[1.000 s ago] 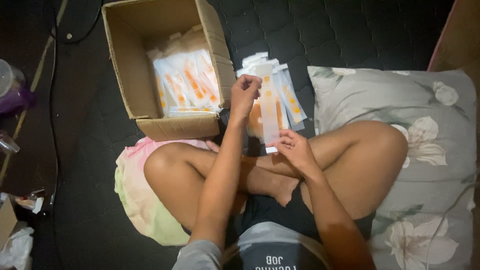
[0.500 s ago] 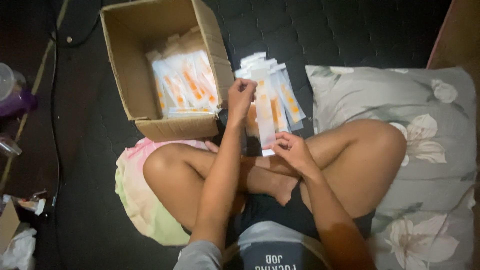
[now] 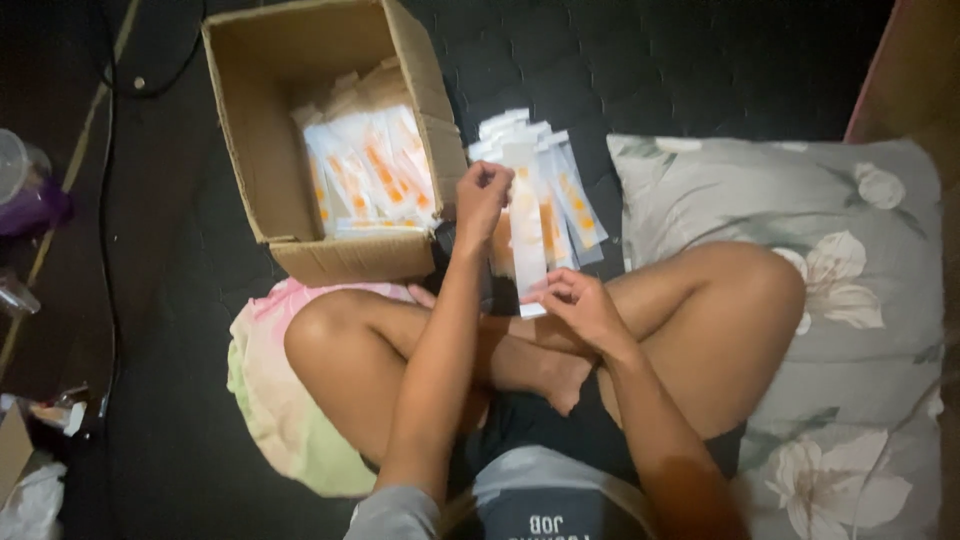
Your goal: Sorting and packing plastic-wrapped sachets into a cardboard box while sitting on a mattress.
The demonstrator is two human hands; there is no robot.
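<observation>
Packet (image 3: 526,225) held lengthwise just right of the box (image 3: 250,120): left hand (image 3: 482,195) pinching the top end, right hand (image 3: 575,300) pinching the bottom end. Stack (image 3: 570,195) fanned beneath, right of the box. Risk: thin, slick film slipping from a fingertip pinch; fanned stack sliding apart if brushed. Grip depth probably shallow; dim view. Pillow (image 3: 850,230) farther right of the box.

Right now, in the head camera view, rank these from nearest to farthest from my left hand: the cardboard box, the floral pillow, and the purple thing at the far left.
From the left hand:
1. Cardboard box, just left of the hand, its near wall almost beside it.
2. Floral pillow, off to the right, under the right knee.
3. Purple thing, at the frame's far left edge, beyond the box.
</observation>
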